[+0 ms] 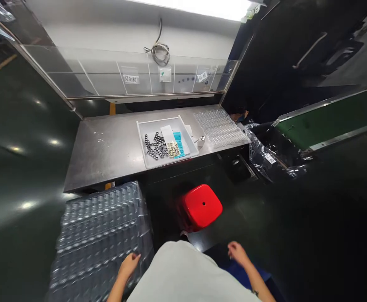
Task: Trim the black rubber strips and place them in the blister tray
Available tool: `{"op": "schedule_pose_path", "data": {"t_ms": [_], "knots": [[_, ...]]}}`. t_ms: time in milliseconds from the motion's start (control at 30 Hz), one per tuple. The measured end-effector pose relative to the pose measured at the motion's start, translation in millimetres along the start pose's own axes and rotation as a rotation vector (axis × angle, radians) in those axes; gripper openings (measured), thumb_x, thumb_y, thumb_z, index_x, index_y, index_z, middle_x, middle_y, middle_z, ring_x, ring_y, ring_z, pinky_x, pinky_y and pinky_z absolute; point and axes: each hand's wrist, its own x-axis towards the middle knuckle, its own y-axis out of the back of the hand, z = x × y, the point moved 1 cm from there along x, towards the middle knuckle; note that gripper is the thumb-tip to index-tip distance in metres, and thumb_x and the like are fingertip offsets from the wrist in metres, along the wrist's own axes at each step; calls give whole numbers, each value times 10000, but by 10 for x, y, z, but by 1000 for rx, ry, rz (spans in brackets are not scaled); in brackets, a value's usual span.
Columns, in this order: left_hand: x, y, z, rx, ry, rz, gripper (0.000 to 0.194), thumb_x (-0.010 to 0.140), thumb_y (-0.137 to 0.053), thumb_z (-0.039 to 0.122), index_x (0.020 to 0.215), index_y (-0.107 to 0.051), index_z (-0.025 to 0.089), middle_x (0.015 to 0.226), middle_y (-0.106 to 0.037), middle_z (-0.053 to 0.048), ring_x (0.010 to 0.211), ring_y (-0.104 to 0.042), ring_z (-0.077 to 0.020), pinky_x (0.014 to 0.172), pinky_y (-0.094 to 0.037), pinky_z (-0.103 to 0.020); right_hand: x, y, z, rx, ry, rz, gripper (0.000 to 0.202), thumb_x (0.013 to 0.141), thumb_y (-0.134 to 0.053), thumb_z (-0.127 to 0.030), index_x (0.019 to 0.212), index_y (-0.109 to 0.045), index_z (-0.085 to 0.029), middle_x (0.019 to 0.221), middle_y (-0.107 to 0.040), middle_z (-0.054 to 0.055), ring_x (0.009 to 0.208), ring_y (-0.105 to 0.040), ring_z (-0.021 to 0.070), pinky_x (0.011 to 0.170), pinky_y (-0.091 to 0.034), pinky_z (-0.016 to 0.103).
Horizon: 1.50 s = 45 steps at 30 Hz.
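My left hand (129, 266) hangs over the stack of clear plastic blister trays (98, 235), its fingers loosely curled and nothing visible in them. It is nearest to that stack; I cannot tell whether it touches it. On the other side of my body, my right hand (237, 253) hangs above the dark floor, also loosely curled with no object showing. A red plastic stool (204, 205) with a small hole in its seat stands in front of me, apart from both hands.
A metal workbench (108, 147) bears a white tray (141, 144) with black linked parts (153, 149), cards and a blue sheet (179, 144). To its right are a small bottle (201, 141) and a clear blister tray (222, 126). A green conveyor (337, 117) runs at far right.
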Motion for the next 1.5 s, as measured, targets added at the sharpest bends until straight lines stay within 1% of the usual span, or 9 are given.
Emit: {"op": "schedule_pose_path", "data": {"t_ms": [133,233,400,567,800,1100,1267,1400,1500], "knots": [[268,192,873,-303,-160,64,516,690,-570,690,761,-592,179,719,-706,-88,732,-721,-287,699,-561,-389,1110,264,-938,35,190,40,179,953,-580,-295,903,-624,-129,792,-647,-7,714,-645,119,701,-565,296],[687,579,1658,-468,-327,107,656,658,-534,743,937,-615,154,892,-729,-129,830,-722,-264,765,-563,-377,1735,154,-1880,49,406,53,171,948,-587,-293,942,-635,-129,878,-674,14,833,-661,144,816,-555,351],[1606,1412,2875,-539,-480,104,566,709,-595,641,983,-641,147,938,-735,-141,836,-716,-257,776,-556,-386,2681,-556,-3439,6,542,42,203,935,-608,-329,989,-647,-137,984,-673,39,900,-649,162,852,-546,382],[2468,1938,3615,-488,-478,25,444,713,-630,535,939,-656,154,891,-737,-122,780,-709,-241,746,-553,-375,3675,-1238,-4416,-44,390,78,261,938,-603,-338,1109,-621,-142,1101,-648,66,959,-642,184,849,-555,396],[3328,2133,3986,-427,-414,-98,330,738,-619,439,925,-660,170,860,-712,-85,747,-683,-214,749,-538,-359,4607,-1487,-4867,-116,202,199,315,944,-585,-344,1208,-585,-170,1257,-585,93,1117,-586,231,951,-506,461],[4094,1679,4604,-359,-304,-163,215,838,-650,287,985,-640,130,876,-692,-52,718,-650,-156,721,-534,-327,5029,-1613,-5083,-175,224,38,257,928,-608,-355,1082,-626,-150,1133,-631,71,1026,-612,204,903,-520,426],[4212,1439,4970,-340,-289,-60,236,824,-663,258,1021,-638,129,902,-675,-72,688,-634,-159,711,-533,-336,4889,-1520,-5232,-154,349,-49,171,931,-595,-304,968,-623,-139,1023,-633,48,965,-604,187,876,-503,401],[4087,1482,5179,-323,-414,119,585,783,-690,327,1325,-532,171,1317,-512,-189,1135,-572,-293,964,-464,-450,4704,-1226,-5340,-80,530,-196,72,887,-574,-196,826,-605,-174,923,-633,54,942,-579,204,868,-457,362],[4000,1624,5278,-293,-549,135,463,766,-719,380,1194,-652,214,1395,-462,-160,1312,-417,-345,1112,-307,-517,4670,-997,-5418,-8,609,-345,84,846,-587,-186,763,-594,-201,799,-633,24,807,-584,185,779,-452,310]]}}
